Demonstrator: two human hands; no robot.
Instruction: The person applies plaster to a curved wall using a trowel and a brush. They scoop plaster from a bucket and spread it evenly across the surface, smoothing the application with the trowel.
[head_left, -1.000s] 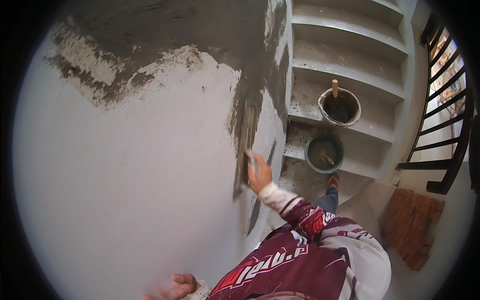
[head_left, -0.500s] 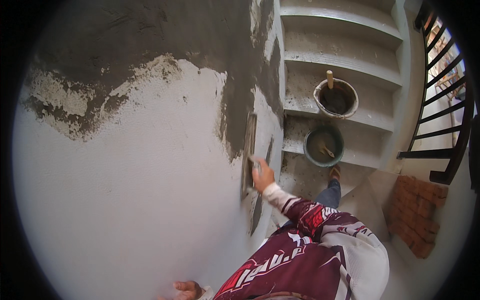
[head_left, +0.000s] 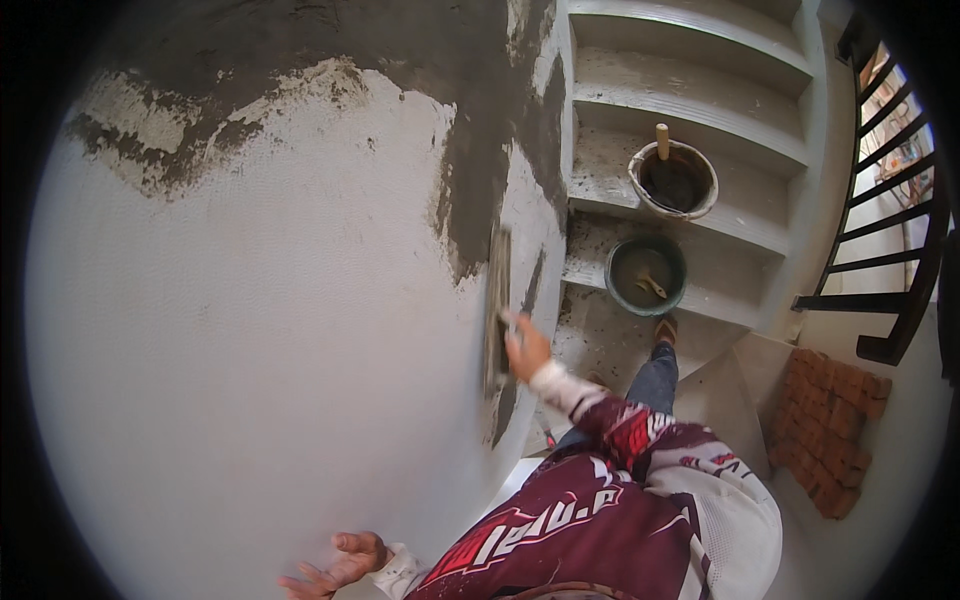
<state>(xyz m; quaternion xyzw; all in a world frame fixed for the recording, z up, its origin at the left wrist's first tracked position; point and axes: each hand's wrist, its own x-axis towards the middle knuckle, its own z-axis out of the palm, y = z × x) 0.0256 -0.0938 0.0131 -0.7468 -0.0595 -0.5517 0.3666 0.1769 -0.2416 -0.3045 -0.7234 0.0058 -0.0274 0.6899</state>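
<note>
My right hand (head_left: 527, 350) is closed round the handle of a plastering trowel (head_left: 497, 310). The trowel's long flat blade lies upright against the wall (head_left: 280, 330), along a strip of wet grey plaster (head_left: 475, 200). Rough grey plaster also covers the upper part of the wall, with a ragged lower border; below it the surface is white. My left hand (head_left: 340, 567) is at the bottom, fingers apart and holding nothing, close to the white wall.
On the stairs (head_left: 690, 85) stand a white-rimmed bucket (head_left: 712, 195) of dark mortar with a wooden handle sticking out, and a green bucket (head_left: 612, 285) holding a brush (head_left: 652, 286). A dark railing (head_left: 890, 225) runs at right, above stacked red bricks (head_left: 828, 425). My foot (head_left: 666, 328) is beside the green bucket.
The view has shifted, so the wall's plaster border sits higher. My right hand keeps the trowel against the wall. My left hand has come further into view with its fingers spread.
</note>
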